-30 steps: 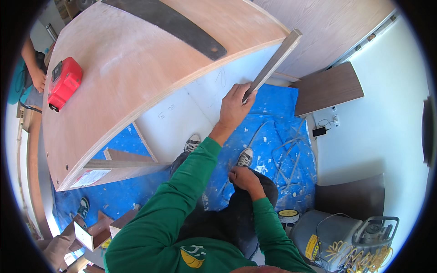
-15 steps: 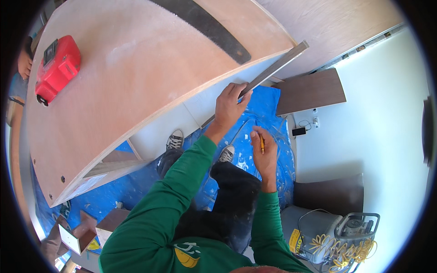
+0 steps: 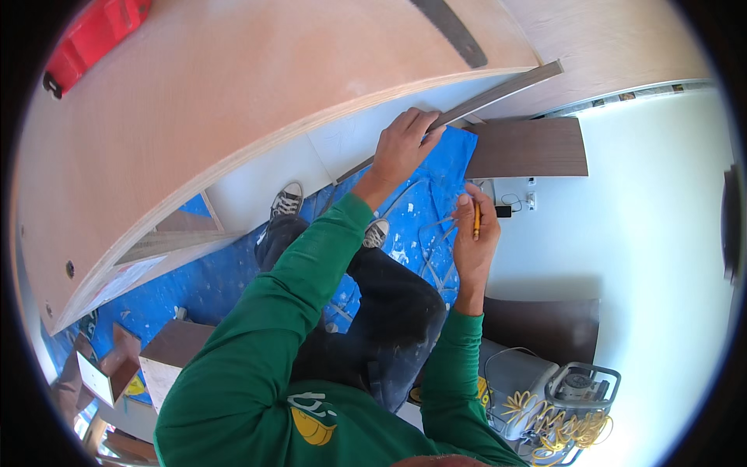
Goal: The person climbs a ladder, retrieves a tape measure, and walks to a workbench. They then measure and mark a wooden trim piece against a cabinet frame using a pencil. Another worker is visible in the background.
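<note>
My left hand [image 3: 401, 152] is closed around a long, narrow grey-brown strip [image 3: 506, 92], its fingers wrapped over the upper side. The strip slants along the curved edge of a large plywood panel [image 3: 257, 93], its far end rising to the right; I cannot tell whether it touches the panel. To the right and a little nearer, my right hand [image 3: 473, 253] grips a yellow pencil [image 3: 477, 222] between thumb and fingers, apart from the strip. A dark saw blade [image 3: 455, 35] lies on the panel near its far right edge.
A red tool [image 3: 97, 39] rests on the panel at the upper left. Blue sheeting [image 3: 408, 226] covers the floor under my feet. Brown boards [image 3: 529, 148] lean by the white wall, and a grey machine with a coiled yellow hose [image 3: 560, 416] stands lower right.
The strip now lies flatter, and its far end has shifted right. My right hand with the pencil has moved right and slightly farther away. The view has shifted, so the red tool sits higher.
</note>
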The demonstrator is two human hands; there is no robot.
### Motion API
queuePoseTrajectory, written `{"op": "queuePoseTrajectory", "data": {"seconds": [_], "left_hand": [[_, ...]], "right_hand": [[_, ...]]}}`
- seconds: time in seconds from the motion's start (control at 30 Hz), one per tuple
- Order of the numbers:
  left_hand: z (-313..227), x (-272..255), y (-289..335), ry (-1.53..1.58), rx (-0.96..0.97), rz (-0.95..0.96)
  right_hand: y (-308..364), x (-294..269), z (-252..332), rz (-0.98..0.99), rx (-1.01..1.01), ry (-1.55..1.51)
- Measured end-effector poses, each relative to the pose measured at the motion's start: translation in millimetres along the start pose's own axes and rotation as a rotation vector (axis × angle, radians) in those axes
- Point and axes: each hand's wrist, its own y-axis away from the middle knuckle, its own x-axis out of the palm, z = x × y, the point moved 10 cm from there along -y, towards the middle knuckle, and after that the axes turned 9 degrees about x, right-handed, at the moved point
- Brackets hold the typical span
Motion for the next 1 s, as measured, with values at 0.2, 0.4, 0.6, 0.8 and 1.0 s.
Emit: {"op": "queuePoseTrajectory", "data": {"seconds": [0.2, 0.4, 0.6, 0.8, 1.0], "left_hand": [[1, 0, -1, -0.019, -0.016, 0.014], [3, 1, 1, 0.005, -0.019, 0.008], [3, -3, -1, -0.012, -0.018, 0.016], [-1, -1, -1, -0.028, 0.012, -0.036], [-3, -4, 0, -0.033, -0.013, -0.063]], "right_hand": [[-4, -4, -6, 0.013, 0.025, 0.012], [5, -1, -13, 0.011, 0.015, 0.061], [17, 7, -19, 0.030, 0.066, 0.086], [20, 7, -17, 0.025, 0.029, 0.119], [-9, -14, 33, -0.045, -0.179, 0.094]]}}
